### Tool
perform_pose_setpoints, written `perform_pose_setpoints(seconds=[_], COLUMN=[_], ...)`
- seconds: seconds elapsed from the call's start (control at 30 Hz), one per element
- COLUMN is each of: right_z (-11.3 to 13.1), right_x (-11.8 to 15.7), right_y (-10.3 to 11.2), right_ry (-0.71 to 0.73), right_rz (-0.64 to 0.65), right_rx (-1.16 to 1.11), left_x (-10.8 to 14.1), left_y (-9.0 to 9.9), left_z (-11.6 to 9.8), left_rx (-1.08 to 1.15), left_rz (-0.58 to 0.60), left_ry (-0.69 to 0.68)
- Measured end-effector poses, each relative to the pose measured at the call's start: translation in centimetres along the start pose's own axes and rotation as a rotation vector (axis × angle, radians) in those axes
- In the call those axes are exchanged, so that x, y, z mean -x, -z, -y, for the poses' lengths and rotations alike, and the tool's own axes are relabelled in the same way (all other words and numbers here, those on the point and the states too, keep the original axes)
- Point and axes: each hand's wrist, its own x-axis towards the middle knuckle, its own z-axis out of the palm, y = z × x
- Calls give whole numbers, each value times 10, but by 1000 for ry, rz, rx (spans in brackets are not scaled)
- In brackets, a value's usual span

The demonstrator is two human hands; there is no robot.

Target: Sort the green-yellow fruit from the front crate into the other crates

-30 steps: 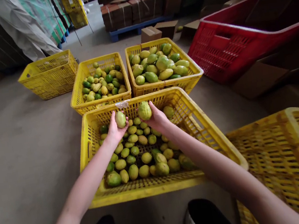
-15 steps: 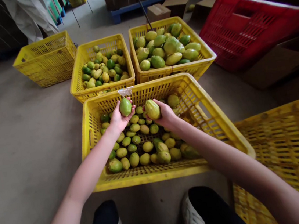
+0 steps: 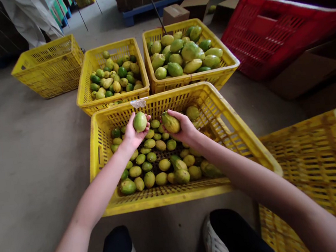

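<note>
My left hand (image 3: 134, 134) cradles a green lemon (image 3: 140, 122), palm up with the fingers curled round it. In my right hand (image 3: 184, 126) is a bumpy yellow-green lemon (image 3: 170, 122), held by thumb and fingers. Both hands are over the far half of a yellow plastic crate (image 3: 193, 195). Several smaller lemons lie in a loose layer on the crate's slotted floor, among them a large green one (image 3: 127, 186) at the near left corner. Parts of the lemons under my hands and right forearm are hidden.
Behind stand a yellow crate (image 3: 82, 97) of small lemons and another yellow crate (image 3: 231, 67) of large ones. A third yellow crate (image 3: 52, 81) is at the far left. A red crate (image 3: 259, 42) and a yellow crate (image 3: 303, 157) stand at the right. A person's trousers (image 3: 29, 18) show behind.
Both lemons have turned in my hands: the left one shows a paler side, and the right one now tilts with its stem end up and left. The view has shifted slightly.
</note>
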Motion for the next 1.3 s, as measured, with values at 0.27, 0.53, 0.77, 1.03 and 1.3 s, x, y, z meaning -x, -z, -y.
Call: perform_pose_setpoints(seconds=[0.27,0.53,0.77,1.03,1.3], right_z=[0,-1,0,2,4], right_x=[0,2,-10,-6,-2], right_y=[-3,0,9,5,2], right_ry=[-77,-1,-45,3,-98], right_rz=[34,38,-78,-100,-125], right_rx=[8,16,-98,-81,-85], left_x=[2,2,-3,-2,-2], left_y=[-3,-1,5,0,3], left_z=[1,-1,4,6,7], left_rx=[41,22,5,18,26], left_rz=[-26,-95,24,-79,26], left_ry=[-13,-27,-19,-64,29])
